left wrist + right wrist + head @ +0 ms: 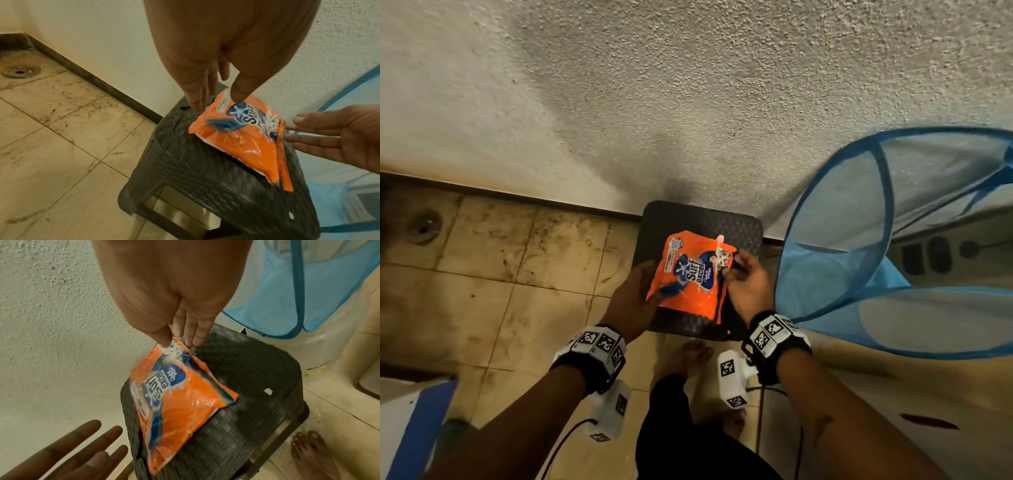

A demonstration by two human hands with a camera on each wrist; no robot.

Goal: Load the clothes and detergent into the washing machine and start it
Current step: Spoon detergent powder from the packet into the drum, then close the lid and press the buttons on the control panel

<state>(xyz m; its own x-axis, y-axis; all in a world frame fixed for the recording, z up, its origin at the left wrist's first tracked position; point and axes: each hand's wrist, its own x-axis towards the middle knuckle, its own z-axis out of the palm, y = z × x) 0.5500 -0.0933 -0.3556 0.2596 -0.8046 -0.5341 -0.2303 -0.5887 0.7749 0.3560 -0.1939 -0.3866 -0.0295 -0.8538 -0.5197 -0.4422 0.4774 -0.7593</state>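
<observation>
Head view: orange detergent packet (pixel 690 274) held above dark woven-pattern plastic stool (pixel 739 222), which stands against rough plastered wall (pixel 688 85) on stained floor tiles (pixel 500 274). Right hand (pixel 748 284) pinching packet at its upper corner between thumb and fingers. Left hand (pixel 631 301) at packet's opposite edge, fingers straight.

Right wrist view: thumb and fingers (pixel 164 340) nipped on crumpled corner of packet (pixel 176 402); packet hanging tilted, lower end touching or just over stool top (pixel 257 369), contact not determinable. Left hand (pixel 68 456) spread flat, palm up, beside lower end of packet, not gripping.

Left wrist view: left thumb (pixel 238 91) over top edge of packet (pixel 242 138), remaining fingers extended behind it; contact with film uncertain. Right hand (pixel 339 138) at packet's far side.

Blue mesh laundry hamper (pixel 893 240) just right of stool, lying on its side. Floor drain (pixel 424 228) in far left corner. Bare foot (pixel 688 356) below stool.
</observation>
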